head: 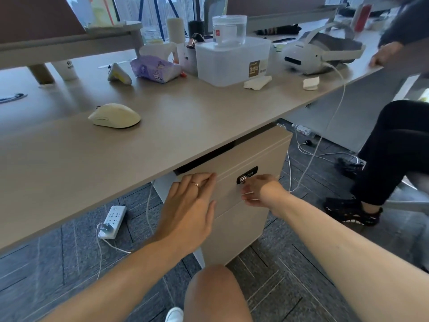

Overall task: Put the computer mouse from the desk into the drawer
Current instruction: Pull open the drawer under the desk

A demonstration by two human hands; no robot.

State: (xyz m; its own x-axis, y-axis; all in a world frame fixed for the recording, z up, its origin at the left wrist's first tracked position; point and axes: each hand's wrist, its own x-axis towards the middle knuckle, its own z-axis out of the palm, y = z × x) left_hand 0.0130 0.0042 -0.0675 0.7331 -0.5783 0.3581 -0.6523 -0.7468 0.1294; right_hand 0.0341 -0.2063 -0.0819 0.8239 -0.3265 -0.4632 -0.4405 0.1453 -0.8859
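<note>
A cream computer mouse lies on the beige desk, left of centre, untouched. Under the desk stands a beige drawer cabinet with its top drawer closed and a black lock with a key on the front. My left hand lies flat against the upper left of the drawer front, fingers reaching its top edge. My right hand is beside the lock, fingers spread near the key, holding nothing that I can see.
On the desk stand a clear plastic box with a jar on top, a purple tissue pack, a white headset with a hanging cable, and crumpled tissues. A power strip lies on the floor. Another person sits at the right, legs near the cabinet.
</note>
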